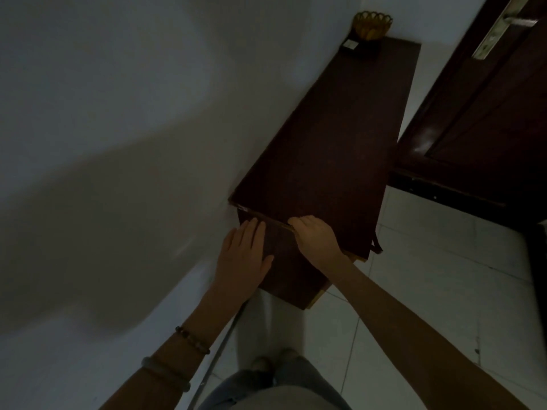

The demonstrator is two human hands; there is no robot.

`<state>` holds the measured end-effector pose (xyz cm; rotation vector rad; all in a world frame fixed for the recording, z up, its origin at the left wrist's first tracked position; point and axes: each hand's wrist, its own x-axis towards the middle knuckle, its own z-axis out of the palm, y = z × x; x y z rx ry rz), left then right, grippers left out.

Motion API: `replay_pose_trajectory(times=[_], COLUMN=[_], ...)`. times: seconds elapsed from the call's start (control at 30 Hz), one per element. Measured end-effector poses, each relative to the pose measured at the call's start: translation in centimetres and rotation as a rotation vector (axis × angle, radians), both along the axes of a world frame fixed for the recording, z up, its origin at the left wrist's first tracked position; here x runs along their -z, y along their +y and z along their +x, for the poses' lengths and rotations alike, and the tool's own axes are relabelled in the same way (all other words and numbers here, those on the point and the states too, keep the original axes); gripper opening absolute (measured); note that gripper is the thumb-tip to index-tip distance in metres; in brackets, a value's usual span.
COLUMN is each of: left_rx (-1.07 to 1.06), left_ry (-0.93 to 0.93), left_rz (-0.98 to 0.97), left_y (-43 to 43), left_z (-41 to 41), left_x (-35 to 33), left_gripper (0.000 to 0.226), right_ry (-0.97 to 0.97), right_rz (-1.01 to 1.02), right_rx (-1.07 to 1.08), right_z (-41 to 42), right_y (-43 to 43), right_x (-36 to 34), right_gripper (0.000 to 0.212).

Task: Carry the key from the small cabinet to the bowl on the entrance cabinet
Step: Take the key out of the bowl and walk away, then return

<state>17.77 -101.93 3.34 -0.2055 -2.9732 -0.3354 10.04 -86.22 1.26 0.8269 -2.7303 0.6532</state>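
A long dark brown cabinet (334, 143) stands against the white wall. At its far end sits a yellow scalloped bowl (371, 26). My left hand (244, 258) lies flat, fingers apart, on the dark front panel (284, 261) at the cabinet's near end. My right hand (316, 236) is beside it, fingers curled over the panel's upper edge just under the cabinet top. No key shows in either hand or anywhere on the cabinet. The light is dim.
A small dark object with a pale label (350, 45) lies next to the bowl. A dark wooden door (488, 119) with a metal handle (513, 20) stands to the right. White floor tiles (429, 291) run alongside the cabinet; my legs are below.
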Motion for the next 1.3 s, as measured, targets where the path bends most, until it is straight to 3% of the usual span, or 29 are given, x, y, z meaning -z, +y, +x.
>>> replay_pose_trajectory(times=[0.13,0.23,0.4,0.53,1.03,1.3], left_rx=[0.009,0.006,0.015,0.100,0.464,0.496], left_ry=[0.025,0.044,0.138,0.216,0.125,0.109], left_rz=[0.000,0.033,0.084,0.125,0.173,0.145], left_y=[0.0,0.2,0.5,1.8,13.7,24.7], left_z=[0.2,0.3,0.1,-0.2,0.2,1.0], left_x=[-0.3,-0.9,-3.4,-5.1,-5.3,-5.0], left_gripper=[0.064,0.063,0.059,0.058,0.055,0.056], right_ry=[0.052,-0.017,-0.284,-0.529,-0.467,-0.478], right_rz=[-0.035,-0.157,-0.755,-1.047,-1.100,-1.065], right_rx=[-0.006,0.075,0.278,0.312,0.579,0.623], right_z=[0.5,1.0,2.8,4.4,11.2,12.9], right_y=[0.6,0.9,2.5,5.1,17.5,28.1], right_x=[-1.0,-2.0,-5.3,-7.9,-9.6,-9.6], right_gripper=[0.030,0.019,0.020,0.023,0.019,0.020])
